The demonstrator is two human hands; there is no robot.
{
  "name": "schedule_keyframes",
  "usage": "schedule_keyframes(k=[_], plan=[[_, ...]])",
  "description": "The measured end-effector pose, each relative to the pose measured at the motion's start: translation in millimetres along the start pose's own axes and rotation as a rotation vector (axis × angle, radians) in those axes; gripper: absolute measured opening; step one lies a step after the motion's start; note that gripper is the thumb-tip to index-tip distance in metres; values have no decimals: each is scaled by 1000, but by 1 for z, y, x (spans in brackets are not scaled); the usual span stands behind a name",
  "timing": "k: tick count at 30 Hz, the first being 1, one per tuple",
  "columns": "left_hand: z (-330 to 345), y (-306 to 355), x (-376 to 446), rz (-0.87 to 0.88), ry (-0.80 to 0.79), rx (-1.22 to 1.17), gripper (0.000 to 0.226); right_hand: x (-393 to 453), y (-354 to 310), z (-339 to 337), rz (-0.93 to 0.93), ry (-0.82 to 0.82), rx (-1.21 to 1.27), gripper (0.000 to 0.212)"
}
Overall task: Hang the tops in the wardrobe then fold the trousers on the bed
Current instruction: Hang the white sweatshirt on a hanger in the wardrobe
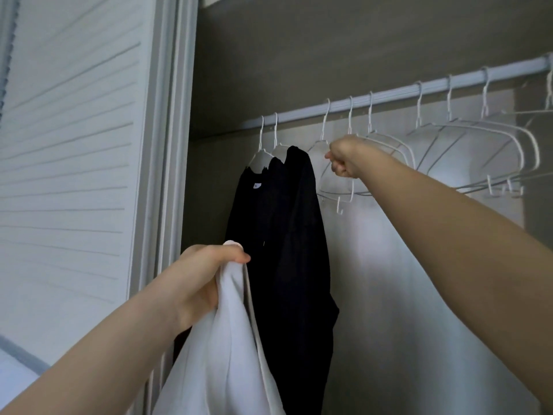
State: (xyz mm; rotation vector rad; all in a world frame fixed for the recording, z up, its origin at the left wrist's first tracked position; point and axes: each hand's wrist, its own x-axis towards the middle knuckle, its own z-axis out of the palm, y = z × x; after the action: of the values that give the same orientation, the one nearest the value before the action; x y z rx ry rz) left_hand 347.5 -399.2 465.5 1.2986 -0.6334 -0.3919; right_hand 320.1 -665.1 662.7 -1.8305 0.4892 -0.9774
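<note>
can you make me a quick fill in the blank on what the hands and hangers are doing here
1. The left hand grips a ____ top.
2. The right hand holds an empty ____ on the rail.
3. The tops already hanging are ____ in colour.
4. The empty hangers hang to the ____ of the hanging tops.

Missing words: white; hanger; black; right

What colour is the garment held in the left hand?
White, clearest in the head view, gripped by the left hand.
</note>
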Motion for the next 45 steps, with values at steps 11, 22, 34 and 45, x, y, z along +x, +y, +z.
schedule_keyframes(k=[11,22,34,45], plan=[[-11,-5,-17,59,-7,135,31,-85,10,13,-284,90,227,19],[-13,-7,-79,-9,9,375,22,-249,89,-3,-161,-127,220,27],[-24,-73,-137,60,197,750,24,-399,149,-58,-466,72,-74,18],[-5,-85,-157,269,135,1233,45,-460,133,-106,-87,-273,81,19]])
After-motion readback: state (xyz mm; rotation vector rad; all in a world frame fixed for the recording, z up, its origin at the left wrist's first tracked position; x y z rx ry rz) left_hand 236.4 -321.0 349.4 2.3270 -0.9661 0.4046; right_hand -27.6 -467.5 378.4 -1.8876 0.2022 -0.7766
